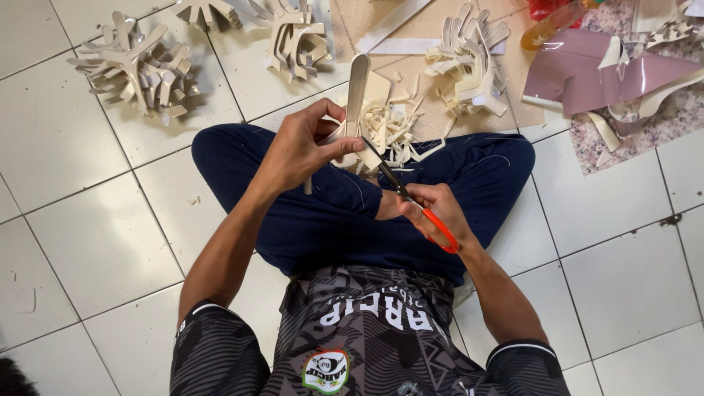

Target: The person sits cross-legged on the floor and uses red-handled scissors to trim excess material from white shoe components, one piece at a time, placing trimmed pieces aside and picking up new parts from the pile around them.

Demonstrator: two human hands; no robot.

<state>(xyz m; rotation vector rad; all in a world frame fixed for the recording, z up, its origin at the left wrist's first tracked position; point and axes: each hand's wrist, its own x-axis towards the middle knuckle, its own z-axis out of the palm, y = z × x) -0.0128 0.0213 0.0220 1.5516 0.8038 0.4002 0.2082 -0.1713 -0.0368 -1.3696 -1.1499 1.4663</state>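
I sit cross-legged on a white tiled floor. My left hand grips a cream-coloured cut piece of sheet material with a long upright strip, held above my knees. My right hand holds scissors with orange handles; the dark blades point up and left, and their tips meet the lower edge of the cream piece. Thin cream offcuts lie in a heap just beyond the piece, on my legs and the floor.
Stacks of finished cream branching shapes lie on the floor: one at the far left, one at top centre, one at top right of centre. A beige mat, a mauve sheet and scraps sit at the upper right.
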